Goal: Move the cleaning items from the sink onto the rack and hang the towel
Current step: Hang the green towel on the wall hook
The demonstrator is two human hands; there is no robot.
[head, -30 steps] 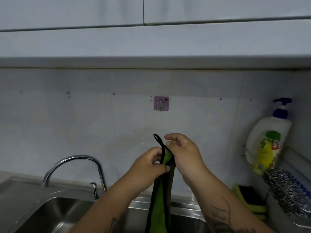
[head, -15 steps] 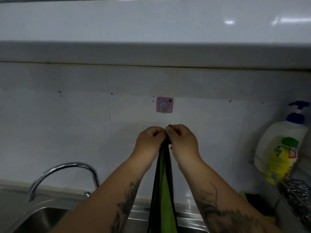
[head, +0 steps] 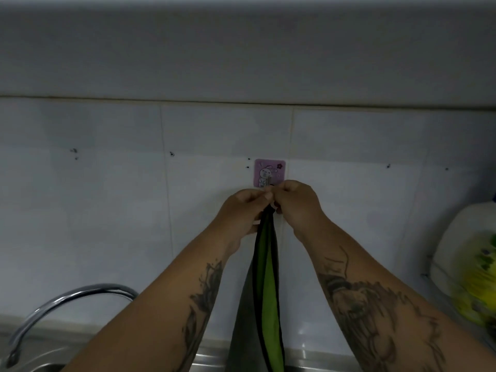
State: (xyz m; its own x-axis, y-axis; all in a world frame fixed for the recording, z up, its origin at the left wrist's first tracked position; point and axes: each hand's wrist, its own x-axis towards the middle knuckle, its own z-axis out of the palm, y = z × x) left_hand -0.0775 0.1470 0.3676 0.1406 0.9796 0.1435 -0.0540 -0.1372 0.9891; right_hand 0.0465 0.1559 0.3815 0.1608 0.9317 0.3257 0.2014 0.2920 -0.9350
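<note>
A green towel with black edging hangs straight down from my two hands. My left hand and my right hand pinch its top together, fingertips touching, right at the metal hook of a pink square wall hook with a rabbit picture. The towel's loop is hidden between my fingers, so I cannot tell whether it is over the hook. The towel's lower end runs out of the bottom of the frame.
A chrome tap arches at the lower left over the steel sink edge. A white soap bottle and a blurred yellow-green bottle stand at the right edge. A cupboard underside spans the top above the tiled wall.
Both hands have raised the towel's top from chest height up to the pink wall hook. The view has moved closer to the wall, and the rack has slid out of frame on the right.
</note>
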